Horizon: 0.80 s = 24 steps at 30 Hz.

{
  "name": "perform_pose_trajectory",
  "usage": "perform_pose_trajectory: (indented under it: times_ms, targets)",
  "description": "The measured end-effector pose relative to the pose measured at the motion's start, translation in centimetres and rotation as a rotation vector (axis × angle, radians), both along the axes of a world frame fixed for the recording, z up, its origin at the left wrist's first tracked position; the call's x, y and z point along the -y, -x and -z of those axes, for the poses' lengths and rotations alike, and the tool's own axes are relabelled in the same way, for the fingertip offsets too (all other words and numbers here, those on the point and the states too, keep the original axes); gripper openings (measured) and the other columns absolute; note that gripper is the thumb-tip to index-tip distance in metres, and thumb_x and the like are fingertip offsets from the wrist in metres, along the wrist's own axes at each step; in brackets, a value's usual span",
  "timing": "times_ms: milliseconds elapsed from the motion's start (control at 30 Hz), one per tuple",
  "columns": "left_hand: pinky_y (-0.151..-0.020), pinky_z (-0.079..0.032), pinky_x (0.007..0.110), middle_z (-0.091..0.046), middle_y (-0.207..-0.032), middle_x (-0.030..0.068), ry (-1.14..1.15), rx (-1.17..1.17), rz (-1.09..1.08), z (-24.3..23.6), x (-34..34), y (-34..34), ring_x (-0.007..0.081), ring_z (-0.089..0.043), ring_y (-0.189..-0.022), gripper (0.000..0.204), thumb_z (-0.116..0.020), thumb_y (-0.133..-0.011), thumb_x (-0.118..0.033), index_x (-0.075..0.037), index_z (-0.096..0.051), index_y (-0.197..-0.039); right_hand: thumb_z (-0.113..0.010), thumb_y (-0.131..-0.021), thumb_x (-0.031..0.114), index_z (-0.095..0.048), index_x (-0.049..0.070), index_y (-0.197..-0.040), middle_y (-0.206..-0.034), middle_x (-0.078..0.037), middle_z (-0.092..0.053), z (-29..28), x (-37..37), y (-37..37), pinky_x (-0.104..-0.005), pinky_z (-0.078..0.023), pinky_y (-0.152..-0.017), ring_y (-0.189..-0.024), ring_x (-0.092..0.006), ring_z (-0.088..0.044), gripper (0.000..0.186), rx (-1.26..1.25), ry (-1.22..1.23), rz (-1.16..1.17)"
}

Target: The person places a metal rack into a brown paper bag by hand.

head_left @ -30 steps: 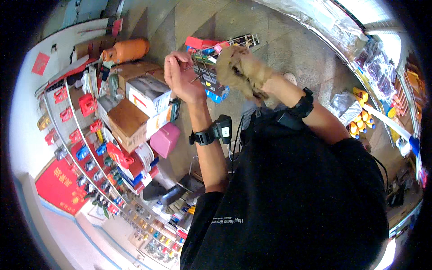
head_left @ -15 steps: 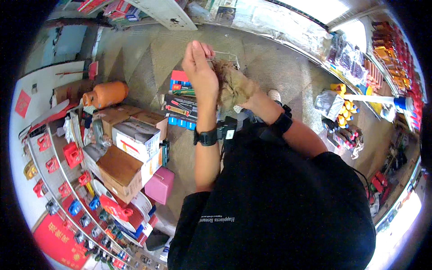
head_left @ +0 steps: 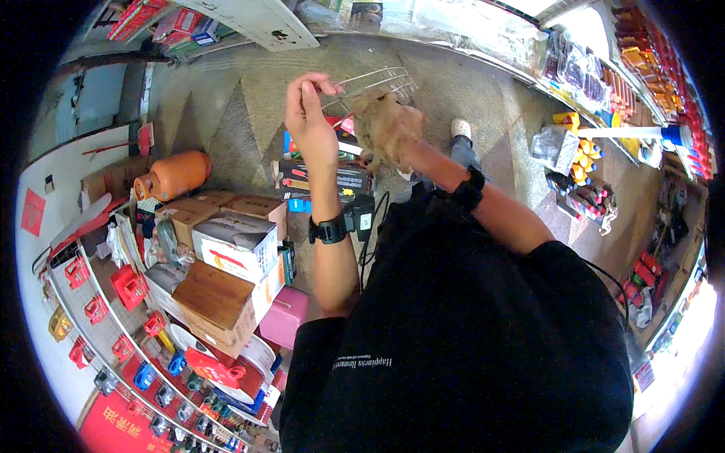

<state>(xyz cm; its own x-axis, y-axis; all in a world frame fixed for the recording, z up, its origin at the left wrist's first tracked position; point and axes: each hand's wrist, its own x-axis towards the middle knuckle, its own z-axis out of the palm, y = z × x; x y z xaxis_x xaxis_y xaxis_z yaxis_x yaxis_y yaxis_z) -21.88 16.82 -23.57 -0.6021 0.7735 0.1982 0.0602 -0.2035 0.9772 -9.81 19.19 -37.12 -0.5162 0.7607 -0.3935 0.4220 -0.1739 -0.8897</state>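
Note:
My left hand point(head_left: 308, 113) pinches the near corner of a thin wire rack point(head_left: 371, 81) held out in front of me over the floor. My right hand point(head_left: 387, 127) is wrapped in a crumpled brown cloth point(head_left: 381, 132) and presses it against the rack's wires. Both wrists wear black bands. Below the hands, flat packaged goods point(head_left: 325, 178) lie stacked on the floor.
Cardboard boxes point(head_left: 226, 257) and a pink case point(head_left: 283, 317) stand at my left, beside an orange gas cylinder point(head_left: 172, 175). A wire display point(head_left: 113, 302) with red and blue items curves along the left. Shelves of packaged goods point(head_left: 596, 75) line the right.
The view has swung, so the boxes and cylinder sit lower left. My hands with the rack and cloth have risen in view; the cloth hand keeps working on the wires.

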Motion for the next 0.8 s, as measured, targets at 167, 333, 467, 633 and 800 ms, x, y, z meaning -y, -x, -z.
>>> perform_pose_trajectory:
  times_ms: [167, 333, 467, 633, 800]
  targets:
    - [-0.075, -0.045, 0.030, -0.048, -0.079, 0.0061, -0.100, 0.016, -0.110, 0.4, -0.7, 0.7, 0.0165, -0.050, -0.075, 0.024, -0.036, -0.099, -0.015, 0.002, -0.052, -0.094, -0.057, -0.074, 0.023, -0.062, -0.003, -0.096, -0.090, -0.016, -0.065, -3.9, -2.0, 3.1, -0.0399, -0.051, -0.073, -0.072, -0.0294, -0.063, 0.034, 0.433, -0.330, -0.087]
    - [-0.070, -0.045, 0.028, -0.047, -0.074, 0.0039, -0.099, -0.015, -0.157, -1.5, -1.0, 1.5, 0.0139, -0.048, -0.071, 0.024, -0.039, -0.098, -0.017, 0.001, -0.054, -0.093, -0.056, -0.073, 0.017, -0.063, -0.006, -0.090, -0.085, -0.019, -0.064, -7.5, -4.0, 2.9, -0.0400, -0.052, -0.068, -0.069, -0.0309, -0.063, 0.029, 0.556, -0.899, -0.660]
    - [-0.061, -0.043, 0.026, -0.045, -0.069, 0.0014, 0.005, -0.079, -0.224, -2.8, -1.7, 0.8, 0.0107, -0.045, -0.066, 0.026, -0.042, -0.097, -0.016, 0.002, -0.057, -0.088, -0.054, -0.075, 0.018, -0.064, -0.004, -0.085, -0.079, -0.020, -0.064, -4.8, -4.8, 2.5, -0.0423, -0.050, -0.069, -0.073, -0.0316, -0.061, 0.026, 0.373, -1.369, -0.703]
    - [-0.056, -0.038, 0.022, -0.048, -0.069, 0.0002, 0.111, -0.136, -0.237, -3.2, -1.4, -0.1, 0.0080, -0.043, -0.060, 0.023, -0.046, -0.096, -0.017, 0.000, -0.060, -0.089, -0.052, -0.079, 0.023, -0.064, 0.003, -0.088, -0.084, -0.018, -0.062, -6.4, -4.6, 0.7, -0.0526, -0.046, -0.070, -0.078, -0.0322, -0.058, 0.024, 0.577, -1.516, -0.803]
    - [-0.052, -0.033, 0.022, -0.049, -0.065, -0.0022, 0.099, -0.329, -0.359, -2.7, -1.6, -1.1, 0.0061, -0.043, -0.059, 0.023, -0.048, -0.094, -0.018, -0.002, -0.063, -0.086, -0.050, -0.081, 0.031, -0.060, 0.013, -0.088, -0.078, -0.008, -0.056, -6.6, -4.7, 0.2, -0.0560, -0.035, -0.046, -0.072, -0.0283, -0.054, 0.022, 0.196, -1.445, -0.372]
